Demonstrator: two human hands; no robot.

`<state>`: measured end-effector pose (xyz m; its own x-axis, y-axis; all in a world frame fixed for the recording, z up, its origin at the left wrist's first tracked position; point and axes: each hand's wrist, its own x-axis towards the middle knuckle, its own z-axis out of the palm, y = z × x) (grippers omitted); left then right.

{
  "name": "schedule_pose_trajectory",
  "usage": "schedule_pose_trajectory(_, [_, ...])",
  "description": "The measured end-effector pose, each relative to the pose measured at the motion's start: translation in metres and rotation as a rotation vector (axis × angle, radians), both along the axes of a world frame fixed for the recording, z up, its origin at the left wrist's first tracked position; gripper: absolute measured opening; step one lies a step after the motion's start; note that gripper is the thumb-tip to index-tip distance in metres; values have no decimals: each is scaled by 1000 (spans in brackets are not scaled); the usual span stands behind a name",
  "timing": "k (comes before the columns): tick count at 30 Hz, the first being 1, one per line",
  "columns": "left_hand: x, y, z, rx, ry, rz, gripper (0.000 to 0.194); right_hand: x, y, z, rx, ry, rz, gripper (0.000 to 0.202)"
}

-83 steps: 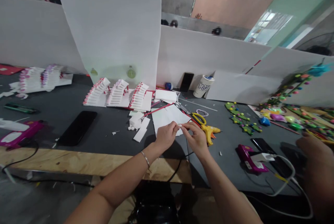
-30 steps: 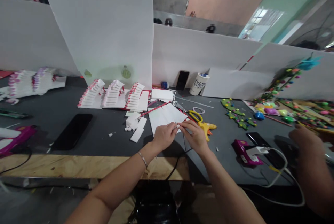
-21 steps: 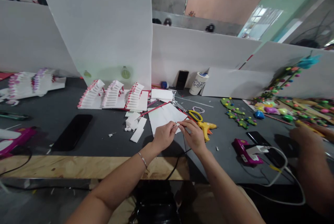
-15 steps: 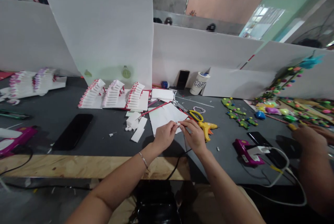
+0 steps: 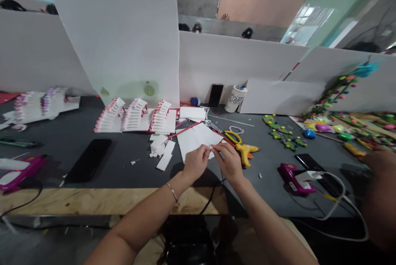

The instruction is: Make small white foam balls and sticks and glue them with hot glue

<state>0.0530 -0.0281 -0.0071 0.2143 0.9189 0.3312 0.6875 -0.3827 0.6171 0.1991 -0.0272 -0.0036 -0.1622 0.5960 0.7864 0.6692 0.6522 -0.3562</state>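
Observation:
Over a white sheet (image 5: 188,140), my left hand (image 5: 197,161) and my right hand (image 5: 228,160) meet fingertip to fingertip. Both pinch one tiny white piece (image 5: 210,147), mostly hidden by the fingers and too small to name. A yellow hot glue gun (image 5: 246,153) lies just right of my right hand, with yellow-handled scissors (image 5: 232,136) behind it. Left of my left hand are white foam offcuts (image 5: 164,161) and small white balls (image 5: 153,155). Farther back stand white stair-like models with red tips (image 5: 131,117).
Black phones (image 5: 89,160) and purple power strips (image 5: 297,179) with cables lie to both sides. A white cup (image 5: 235,99) and another phone (image 5: 215,95) stand by the back partition. At right, another person's hand (image 5: 382,162) is near green felt pieces with coloured balls (image 5: 280,132).
My hands stay pinched together at nearly the same spot, fingers shifting slightly. The view has tilted a little. The other person's hand at right has moved and is blurred.

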Motion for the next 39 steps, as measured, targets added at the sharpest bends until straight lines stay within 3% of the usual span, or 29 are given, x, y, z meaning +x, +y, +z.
schedule_pose_trajectory(11, [-6, 3, 2, -11, 16, 50, 26, -7, 2, 3, 27, 77, 3, 12])
schedule_pose_trajectory(19, [-4, 3, 0, -8, -16, 4, 26, -13, 5, 0, 73, 75, -46, 11])
schedule_pose_trajectory(26, [-7, 4, 1, -28, -83, -23, 28, -14, 5, 0, 97, 78, -7, 12])
schedule_pose_trajectory(32, [-10, 7, 0, 27, -43, 21, 27, -15, 5, 2, 49, 114, 66, 16])
schedule_pose_trajectory(39, [-11, 9, -4, 96, 85, 26, 27, -9, 12, 4, -50, 164, 121, 7])
